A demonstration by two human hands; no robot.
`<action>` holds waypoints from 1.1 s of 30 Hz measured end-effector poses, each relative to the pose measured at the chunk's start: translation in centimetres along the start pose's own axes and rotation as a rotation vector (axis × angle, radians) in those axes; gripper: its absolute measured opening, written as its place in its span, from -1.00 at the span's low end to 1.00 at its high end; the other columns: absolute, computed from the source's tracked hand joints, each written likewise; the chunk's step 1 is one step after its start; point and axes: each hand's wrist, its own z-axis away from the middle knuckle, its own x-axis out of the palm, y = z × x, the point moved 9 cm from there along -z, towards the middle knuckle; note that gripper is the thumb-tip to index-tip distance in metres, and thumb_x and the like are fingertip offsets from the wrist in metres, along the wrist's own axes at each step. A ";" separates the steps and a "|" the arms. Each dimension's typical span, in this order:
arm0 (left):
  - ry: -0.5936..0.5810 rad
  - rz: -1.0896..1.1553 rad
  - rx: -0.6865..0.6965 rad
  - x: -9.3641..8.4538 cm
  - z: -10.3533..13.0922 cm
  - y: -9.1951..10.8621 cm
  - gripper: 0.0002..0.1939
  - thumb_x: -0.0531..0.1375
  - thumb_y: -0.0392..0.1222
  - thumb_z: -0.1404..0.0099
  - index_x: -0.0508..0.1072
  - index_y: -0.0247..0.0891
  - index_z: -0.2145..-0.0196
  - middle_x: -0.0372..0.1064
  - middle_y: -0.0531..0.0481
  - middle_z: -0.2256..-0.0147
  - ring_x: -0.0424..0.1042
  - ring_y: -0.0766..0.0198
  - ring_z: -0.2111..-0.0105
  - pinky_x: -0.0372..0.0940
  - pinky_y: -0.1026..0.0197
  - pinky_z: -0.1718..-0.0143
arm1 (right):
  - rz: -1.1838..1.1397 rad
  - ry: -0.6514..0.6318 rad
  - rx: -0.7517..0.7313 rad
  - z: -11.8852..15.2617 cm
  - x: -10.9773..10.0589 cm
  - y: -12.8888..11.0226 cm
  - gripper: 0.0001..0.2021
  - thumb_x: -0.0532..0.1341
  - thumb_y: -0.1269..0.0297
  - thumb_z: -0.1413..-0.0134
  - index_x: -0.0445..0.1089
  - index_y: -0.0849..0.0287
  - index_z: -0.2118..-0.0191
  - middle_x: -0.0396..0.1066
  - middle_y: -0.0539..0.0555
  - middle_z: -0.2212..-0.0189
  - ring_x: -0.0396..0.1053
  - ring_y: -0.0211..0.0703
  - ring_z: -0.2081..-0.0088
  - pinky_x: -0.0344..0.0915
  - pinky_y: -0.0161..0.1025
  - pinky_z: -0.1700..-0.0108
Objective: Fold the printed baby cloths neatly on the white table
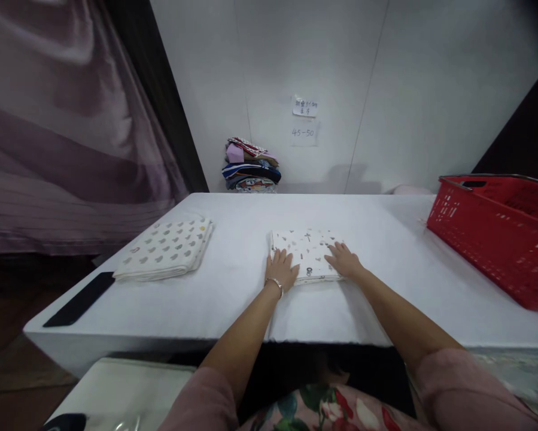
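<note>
A folded white cloth [311, 258] with a small scattered print lies flat on the white-covered table [237, 311], straight in front of the person. It looks light and soft, several layers deep at the near edge, and should drape rather than hold its shape if lifted by one corner. Nothing about it suggests fragility; the likelier trouble is layers sliding out of line. The sound hold seems to be both short sides at once, at 9 and 3 o'clock, thumbs above and fingers beneath all the layers.

The left hand [283, 269], a bracelet [275, 286] at its wrist, rests palm down at the cloth's 8 o'clock corner, fingers loosely spread. The right hand [344, 261] lies on the right side, about 3 to 4 o'clock, also with fingers apart. Neither visibly pinches the fabric; whether any finger tucks under an edge, I cannot tell.

Farther out, at 9 o'clock, sits another folded cloth [167, 246] with rows of grey motifs, and a dark flat slab [80, 300] just beside its near corner. At 11 o'clock a pile of folded fabrics [251, 166] stands near the wall. A red basket [488, 239] occupies 3 o'clock, well apart.
</note>
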 end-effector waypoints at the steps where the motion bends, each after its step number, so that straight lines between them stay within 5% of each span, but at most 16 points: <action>1: -0.010 0.004 -0.003 -0.1 0.1 0.0 -0.41 -0.18 0.10 -0.33 0.12 -0.16 -0.23 -0.15 -0.05 -0.30 -0.27 0.07 -0.31 -0.29 -0.12 -0.27 | 0.011 -0.031 0.025 -0.2 0.8 0.5 -0.48 -0.13 0.01 -0.23 0.04 0.06 -0.25 -0.13 0.13 -0.31 -0.22 0.06 -0.30 -0.04 0.17 -0.17; 6: -0.162 0.000 -0.036 -0.8 -1.4 0.6 -0.37 -0.09 0.18 -0.26 0.17 -0.13 -0.20 -0.14 -0.07 -0.30 -0.24 -0.01 -0.30 -0.30 -0.22 -0.24 | 0.046 -0.039 0.020 -0.1 2.2 1.0 -0.48 -0.17 0.01 -0.24 0.00 0.03 -0.26 -0.18 0.10 -0.32 -0.25 0.04 -0.31 0.02 0.14 -0.15; 10: -0.058 -0.018 -0.073 -2.6 -4.7 0.5 -0.31 -0.11 0.23 -0.26 0.11 -0.15 -0.24 -0.23 -0.07 -0.32 -0.31 0.00 -0.31 -0.39 -0.19 -0.25 | 0.054 -0.044 0.015 -0.1 2.0 0.8 -0.47 -0.18 -0.01 -0.24 -0.02 0.02 -0.26 -0.22 0.11 -0.33 -0.27 0.05 -0.31 0.02 0.14 -0.15; 15: -0.090 0.049 -0.212 -0.4 -6.3 -2.4 -0.28 -0.17 0.21 -0.28 -0.05 -0.17 -0.30 -0.39 0.00 -0.34 -0.44 0.10 -0.32 -0.26 -0.21 -0.24 | 0.026 -0.054 0.013 0.0 2.1 1.0 -0.45 -0.17 -0.01 -0.23 -0.03 0.07 -0.27 -0.21 0.11 -0.33 -0.26 0.05 -0.32 0.00 0.12 -0.17; 21: -0.114 0.075 -0.218 0.6 -6.1 -2.8 -0.25 -0.19 0.23 -0.27 -0.10 -0.18 -0.31 -0.46 0.04 -0.34 -0.51 0.13 -0.32 -0.14 -0.21 -0.22 | 0.075 -0.064 -0.010 -0.6 1.4 0.4 -0.47 -0.12 -0.01 -0.21 0.06 0.05 -0.23 -0.10 0.14 -0.30 -0.19 0.10 -0.30 -0.11 0.22 -0.18; 27: -0.078 0.100 -0.217 0.3 -6.1 -2.7 -0.29 -0.14 0.22 -0.27 -0.03 -0.14 -0.29 -0.39 0.01 -0.34 -0.45 0.12 -0.32 -0.13 -0.16 -0.23 | 0.079 0.103 -0.122 -4.5 -1.6 -2.8 -0.37 -0.19 -0.07 -0.23 -0.12 0.13 -0.32 -0.27 0.15 -0.34 -0.36 0.00 -0.33 -0.26 0.08 -0.26; 33: 0.112 0.297 -0.208 -0.8 -6.0 -4.1 -0.47 0.00 0.03 -0.29 0.18 -0.18 -0.16 -0.08 -0.07 -0.29 -0.16 0.17 -0.29 -0.07 0.05 -0.24 | 0.038 0.015 -0.019 -6.3 1.8 -0.2 -0.39 -0.24 -0.05 -0.23 -0.05 0.14 -0.29 -0.20 0.12 -0.33 -0.29 0.00 -0.32 -0.20 0.13 -0.25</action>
